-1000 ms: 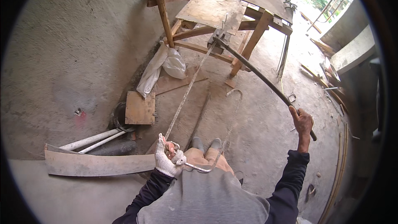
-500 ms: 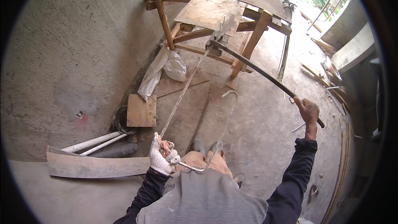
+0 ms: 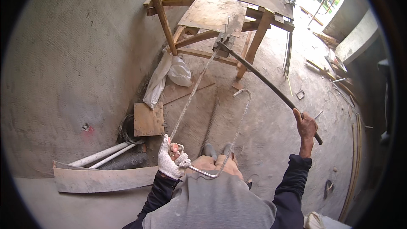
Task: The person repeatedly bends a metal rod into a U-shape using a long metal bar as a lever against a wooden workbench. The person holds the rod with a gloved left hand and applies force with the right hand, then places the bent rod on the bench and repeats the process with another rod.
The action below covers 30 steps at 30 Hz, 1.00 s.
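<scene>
My left hand, in a white knit glove, is closed around a thin steel reinforcing bar. From this hand one stretch of the bar slants up to a metal bending block at the workbench. The other stretch crosses in front of my shirt, turns away from me, and ends in a hook above the floor. My bare right hand grips a long dark metal lever near its lower end. The lever's far end meets the block, beside the bar.
A wooden workbench stands ahead, with loose rods on top. White sacks, a plywood piece and white pipes lie by the left wall. A curved board is at near left. Long poles lie at right.
My right hand has pulled the lever's near end left and toward me. My left hand keeps its hold on the bar. The whole view has shifted slightly.
</scene>
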Each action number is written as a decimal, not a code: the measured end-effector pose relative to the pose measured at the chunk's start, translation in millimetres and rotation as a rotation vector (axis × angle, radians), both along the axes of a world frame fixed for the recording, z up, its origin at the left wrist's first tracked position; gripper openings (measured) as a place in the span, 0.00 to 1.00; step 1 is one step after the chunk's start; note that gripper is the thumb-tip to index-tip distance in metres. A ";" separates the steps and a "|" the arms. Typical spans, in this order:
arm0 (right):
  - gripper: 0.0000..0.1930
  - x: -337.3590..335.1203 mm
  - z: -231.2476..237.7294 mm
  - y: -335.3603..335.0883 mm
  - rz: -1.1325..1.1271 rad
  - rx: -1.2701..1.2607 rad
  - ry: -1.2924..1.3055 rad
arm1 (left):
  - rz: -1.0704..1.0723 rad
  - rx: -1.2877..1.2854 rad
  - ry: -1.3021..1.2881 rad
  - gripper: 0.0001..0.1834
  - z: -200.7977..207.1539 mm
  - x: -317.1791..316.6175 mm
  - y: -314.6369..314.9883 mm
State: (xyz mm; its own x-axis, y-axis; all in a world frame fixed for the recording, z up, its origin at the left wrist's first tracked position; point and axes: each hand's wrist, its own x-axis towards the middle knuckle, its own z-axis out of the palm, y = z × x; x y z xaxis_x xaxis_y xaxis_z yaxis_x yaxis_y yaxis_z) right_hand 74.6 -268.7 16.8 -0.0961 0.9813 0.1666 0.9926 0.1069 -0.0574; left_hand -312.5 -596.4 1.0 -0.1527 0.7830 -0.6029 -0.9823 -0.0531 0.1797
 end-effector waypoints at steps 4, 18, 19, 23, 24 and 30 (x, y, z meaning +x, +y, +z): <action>0.43 -8.8 -3.2 -16.7 -0.066 -0.046 0.018 | -0.042 0.044 -0.036 0.35 2.7 -14.2 0.1; 0.43 -49.0 -3.9 -90.8 -0.211 -0.105 0.116 | -0.128 0.071 -0.008 0.33 0.7 -76.4 -3.7; 0.43 -47.3 -2.3 -89.7 -0.194 -0.098 0.098 | -0.111 0.083 -0.047 0.33 0.5 -73.7 -3.2; 0.38 -35.2 6.7 -57.6 -0.083 -0.133 0.091 | -0.020 0.060 0.012 0.34 -10.1 -39.2 -4.6; 0.37 -32.3 7.0 -52.7 -0.041 -0.170 0.105 | -0.003 0.067 0.017 0.34 -12.8 -33.6 -6.2; 0.26 -54.0 -31.1 -5.6 0.102 -0.334 0.170 | 0.096 -0.051 0.048 0.34 -28.3 -12.6 3.4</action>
State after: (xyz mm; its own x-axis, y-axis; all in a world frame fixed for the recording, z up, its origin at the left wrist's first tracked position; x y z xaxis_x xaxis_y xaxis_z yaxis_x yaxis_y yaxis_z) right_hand 20.6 -274.2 -14.2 -0.1946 0.9711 -0.1385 0.9512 0.1523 -0.2684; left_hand -325.1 -593.0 -27.3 -0.2551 0.7323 -0.6314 -0.9633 -0.1357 0.2317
